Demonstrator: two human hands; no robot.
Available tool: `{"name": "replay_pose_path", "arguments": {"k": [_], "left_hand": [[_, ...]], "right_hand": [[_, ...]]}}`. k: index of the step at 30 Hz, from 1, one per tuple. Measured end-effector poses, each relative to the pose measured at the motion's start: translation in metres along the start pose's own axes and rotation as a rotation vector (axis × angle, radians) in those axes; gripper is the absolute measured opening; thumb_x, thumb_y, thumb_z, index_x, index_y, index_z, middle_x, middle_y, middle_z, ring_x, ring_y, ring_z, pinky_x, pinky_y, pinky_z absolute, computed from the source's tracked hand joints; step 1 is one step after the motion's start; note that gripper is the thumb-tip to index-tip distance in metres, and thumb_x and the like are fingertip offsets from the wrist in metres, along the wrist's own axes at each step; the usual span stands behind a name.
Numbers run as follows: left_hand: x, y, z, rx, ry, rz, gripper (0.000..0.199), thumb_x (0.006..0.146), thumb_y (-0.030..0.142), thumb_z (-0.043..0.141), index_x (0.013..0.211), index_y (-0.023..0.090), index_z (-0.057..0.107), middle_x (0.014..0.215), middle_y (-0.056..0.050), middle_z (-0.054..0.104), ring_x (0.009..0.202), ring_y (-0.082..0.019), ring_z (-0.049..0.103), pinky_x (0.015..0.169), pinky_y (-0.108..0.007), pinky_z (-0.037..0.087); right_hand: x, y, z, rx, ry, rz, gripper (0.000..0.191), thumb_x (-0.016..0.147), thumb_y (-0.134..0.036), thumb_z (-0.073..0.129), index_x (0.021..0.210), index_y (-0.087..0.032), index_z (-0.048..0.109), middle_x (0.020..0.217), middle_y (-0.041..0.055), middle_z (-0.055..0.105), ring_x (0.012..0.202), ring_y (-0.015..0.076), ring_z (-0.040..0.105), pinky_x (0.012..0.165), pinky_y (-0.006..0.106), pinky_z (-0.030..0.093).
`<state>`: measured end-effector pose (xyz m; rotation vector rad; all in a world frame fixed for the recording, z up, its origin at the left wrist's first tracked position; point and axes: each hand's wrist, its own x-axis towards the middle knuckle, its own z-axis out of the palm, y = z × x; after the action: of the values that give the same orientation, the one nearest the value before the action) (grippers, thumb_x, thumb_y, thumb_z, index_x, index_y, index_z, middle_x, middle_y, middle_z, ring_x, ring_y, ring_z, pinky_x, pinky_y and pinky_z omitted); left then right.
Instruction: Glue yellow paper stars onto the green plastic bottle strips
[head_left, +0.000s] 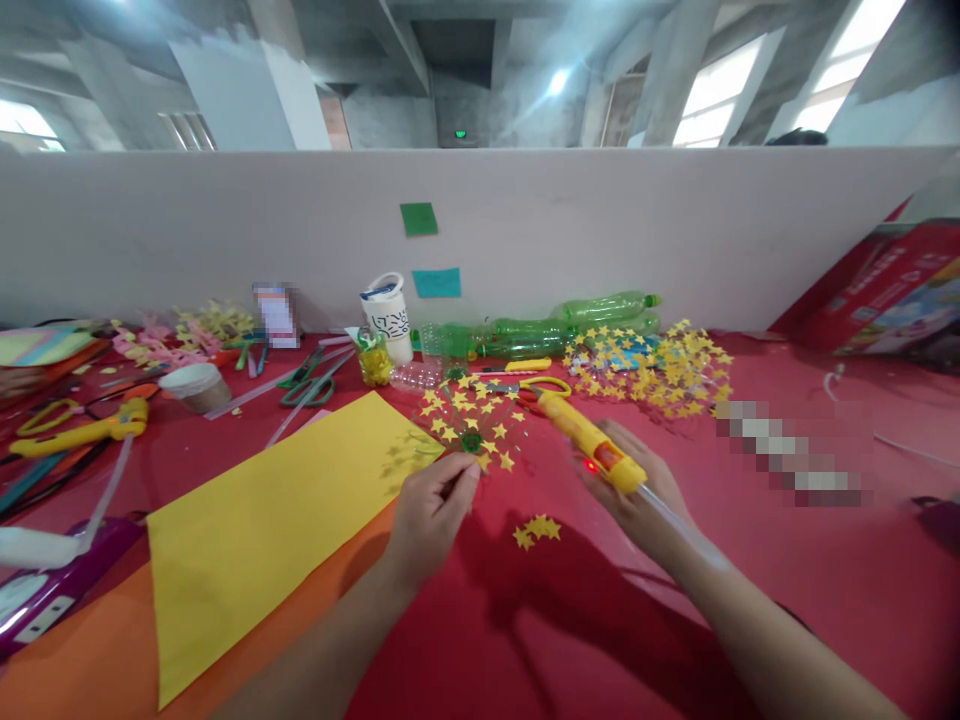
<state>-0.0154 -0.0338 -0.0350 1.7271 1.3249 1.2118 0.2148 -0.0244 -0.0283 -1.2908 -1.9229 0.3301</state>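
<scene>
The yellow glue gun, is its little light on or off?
On: the little light glows red on the glue gun in the right hand.

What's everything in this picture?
Flat paper sheet: one, yellow, left
Plastic glue guns: two, yellow, right and far left
Star-tipped bunches: two, yellow, centre and back right
Loose paper stars: few, yellow, centre front
Plastic bottles: several, green, by partition
Patterned cup: one, white, back centre
Paper notes: two, green and blue, partition
Power strip: one, purple, front left
Tabletop: one, red, underneath
Bare left hand: one, centre
Bare right hand: one, right
</scene>
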Motion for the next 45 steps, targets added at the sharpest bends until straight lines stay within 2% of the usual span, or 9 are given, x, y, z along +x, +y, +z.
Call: {"name": "replay_pose_path", "arguments": {"k": [3, 9, 13, 15, 19, 28, 32, 38, 45], "left_hand": [[0.001, 0.001, 0.002, -0.234, -0.177, -0.205, 0.024, 0.083, 0.034, 0.044, 0.073, 0.017, 0.058, 0.047, 0.006, 0.047, 0.035, -0.006, 0.033, 0.039, -0.020, 0.026], [0.000, -0.002, 0.007, -0.512, -0.381, -0.387, 0.025, 0.082, 0.031, 0.044, 0.071, 0.015, 0.059, 0.044, 0.006, 0.045, 0.032, -0.003, 0.027, 0.035, -0.018, 0.018], [-0.001, -0.002, 0.006, -0.620, -0.415, -0.448, 0.022, 0.080, 0.028, 0.045, 0.067, 0.015, 0.057, 0.043, 0.005, 0.043, 0.036, -0.005, 0.028, 0.035, -0.018, 0.016], [-0.001, -0.002, 0.006, -0.670, -0.433, -0.469, 0.020, 0.079, 0.026, 0.045, 0.065, 0.015, 0.056, 0.043, 0.004, 0.042, 0.037, -0.005, 0.027, 0.035, -0.019, 0.015], [-0.003, -0.003, 0.006, -0.801, -0.471, -0.516, 0.018, 0.076, 0.022, 0.045, 0.061, 0.015, 0.052, 0.043, 0.004, 0.040, 0.036, -0.005, 0.028, 0.035, -0.021, 0.013], [-0.004, -0.003, 0.006, -0.983, -0.587, -0.606, 0.019, 0.075, 0.020, 0.038, 0.060, 0.015, 0.049, 0.043, 0.004, 0.040, 0.032, -0.004, 0.023, 0.037, -0.022, 0.012], [-0.006, 0.000, 0.007, -0.714, -0.529, -0.523, 0.027, 0.080, 0.029, 0.037, 0.062, 0.016, 0.052, 0.043, 0.004, 0.039, 0.034, -0.006, 0.025, 0.037, -0.022, 0.015], [-0.001, 0.012, -0.016, 0.258, -0.101, 0.080, 0.018, 0.079, 0.032, 0.048, 0.074, 0.019, 0.060, 0.055, 0.002, 0.048, 0.050, -0.010, 0.038, 0.052, -0.024, 0.027], [-0.007, 0.008, -0.023, 0.229, -0.447, -0.151, 0.023, 0.080, 0.030, 0.045, 0.064, 0.018, 0.057, 0.052, 0.002, 0.052, 0.047, -0.010, 0.047, 0.047, -0.022, 0.029]], "right_hand": [[0.010, 0.023, -0.005, -0.224, -0.092, 0.038, 0.008, 0.078, -0.021, 0.050, 0.086, -0.019, 0.051, 0.082, 0.0046, 0.052, 0.070, 0.0178, 0.053, 0.063, 0.028, 0.040], [0.012, 0.065, 0.000, -0.377, -0.383, 0.082, 0.039, 0.061, -0.003, 0.051, 0.098, -0.013, 0.055, 0.099, 0.0112, 0.053, 0.083, 0.0198, 0.056, 0.075, 0.030, 0.042], [0.016, 0.037, -0.001, -0.387, -0.286, 0.009, 0.038, 0.064, -0.005, 0.054, 0.100, -0.016, 0.055, 0.110, 0.0121, 0.053, 0.102, 0.0256, 0.049, 0.087, 0.038, 0.038], [0.018, 0.009, -0.001, -0.163, -0.203, -0.093, 0.027, 0.074, -0.008, 0.051, 0.097, -0.019, 0.056, 0.103, 0.0073, 0.058, 0.098, 0.0205, 0.052, 0.087, 0.035, 0.040], [0.017, -0.036, 0.011, 0.265, -0.343, -0.162, 0.015, 0.081, -0.014, 0.051, 0.092, -0.021, 0.059, 0.088, 0.0015, 0.063, 0.082, 0.0134, 0.059, 0.074, 0.026, 0.046], [0.011, -0.043, 0.028, 0.363, -0.306, -0.172, 0.006, 0.084, -0.019, 0.054, 0.085, -0.020, 0.061, 0.084, 0.0020, 0.062, 0.080, 0.0133, 0.058, 0.074, 0.026, 0.045], [0.016, -0.043, 0.025, 0.294, -0.263, -0.198, 0.008, 0.084, -0.019, 0.052, 0.081, -0.019, 0.059, 0.079, 0.0018, 0.060, 0.075, 0.0130, 0.055, 0.069, 0.025, 0.044], [0.025, -0.040, 0.026, 0.020, -0.275, -0.187, 0.009, 0.082, -0.017, 0.051, 0.079, -0.020, 0.059, 0.069, -0.0009, 0.058, 0.062, 0.0111, 0.053, 0.057, 0.021, 0.037], [0.024, -0.045, 0.034, -0.119, -0.292, -0.060, 0.007, 0.080, -0.021, 0.050, 0.080, -0.022, 0.057, 0.058, -0.0041, 0.058, 0.051, 0.0099, 0.053, 0.051, 0.019, 0.032]]}}
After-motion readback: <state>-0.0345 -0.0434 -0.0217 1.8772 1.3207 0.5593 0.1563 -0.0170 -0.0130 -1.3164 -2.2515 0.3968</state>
